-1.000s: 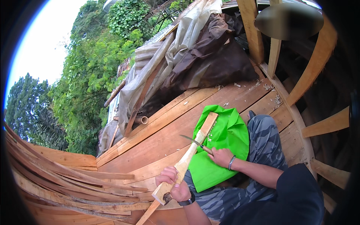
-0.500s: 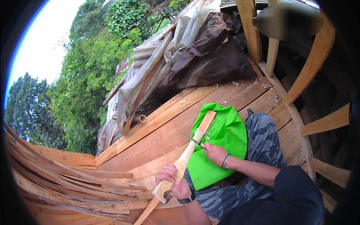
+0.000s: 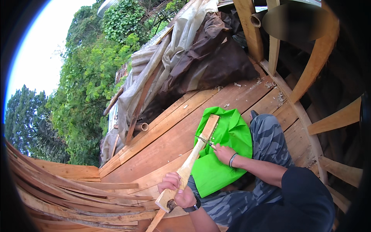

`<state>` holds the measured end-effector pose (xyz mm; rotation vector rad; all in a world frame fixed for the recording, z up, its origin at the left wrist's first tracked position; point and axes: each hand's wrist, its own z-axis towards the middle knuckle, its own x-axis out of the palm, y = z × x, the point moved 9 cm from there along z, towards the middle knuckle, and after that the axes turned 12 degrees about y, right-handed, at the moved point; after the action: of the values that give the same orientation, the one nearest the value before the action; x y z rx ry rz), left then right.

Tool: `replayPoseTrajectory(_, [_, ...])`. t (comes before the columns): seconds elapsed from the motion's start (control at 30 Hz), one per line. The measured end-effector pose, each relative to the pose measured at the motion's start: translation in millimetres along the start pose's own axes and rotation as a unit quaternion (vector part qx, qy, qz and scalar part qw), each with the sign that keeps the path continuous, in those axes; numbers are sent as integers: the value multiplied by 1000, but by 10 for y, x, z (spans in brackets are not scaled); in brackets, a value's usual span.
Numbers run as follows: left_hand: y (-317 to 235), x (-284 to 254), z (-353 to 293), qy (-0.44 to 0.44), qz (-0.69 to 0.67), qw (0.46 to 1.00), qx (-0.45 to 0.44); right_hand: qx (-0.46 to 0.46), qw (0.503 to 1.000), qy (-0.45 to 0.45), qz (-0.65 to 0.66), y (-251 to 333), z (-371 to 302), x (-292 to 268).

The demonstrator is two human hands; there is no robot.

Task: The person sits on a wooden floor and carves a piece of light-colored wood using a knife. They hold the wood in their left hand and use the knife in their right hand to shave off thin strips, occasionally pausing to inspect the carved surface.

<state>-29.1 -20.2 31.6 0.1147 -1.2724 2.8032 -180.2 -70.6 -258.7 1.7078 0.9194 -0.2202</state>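
Note:
My left hand (image 3: 183, 194), with a dark band at the wrist, is wrapped round the near, thick end of a long carved piece of pale wood (image 3: 188, 162). Its fingers curl over the far-left side, and a dark hollow shows at that end. In my right hand (image 3: 225, 154), which has a bracelet at the wrist, is a knife (image 3: 205, 140). The thin blade lies across the wood near the narrowing below its squared far end. Beneath the wood, a bright green cloth (image 3: 216, 174) covers part of my lap, with small shavings on it.
Long wooden strips (image 3: 77, 193) are stacked at the left. Curved timber ribs (image 3: 317, 58) rise at the right. A dark and grey tarp (image 3: 205, 58) covers things at the back, near a bamboo tube (image 3: 141, 127). Shavings (image 3: 278, 92) dot the plank floor (image 3: 174, 135).
The knife and my right hand have shifted slightly along the wood toward its far end. My left hand keeps its grip. The whole view has moved a little.

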Motion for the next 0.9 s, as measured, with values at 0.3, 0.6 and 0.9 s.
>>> replayPoseTrajectory(0.3, [-18, -77, -9, -4, -9, 1000, 7, -37, 997, -49, -34, 189, -106, -162])
replayPoseTrajectory(0.6, [28, 2, -5, -2, -30, 1000, -8, -40, 995, -32, -83, -69, -4, -13])
replayPoseTrajectory(0.9, [-10, -78, -43, -2, 22, 1000, -13, -146, 988, -31, -47, 772, -278, -218])
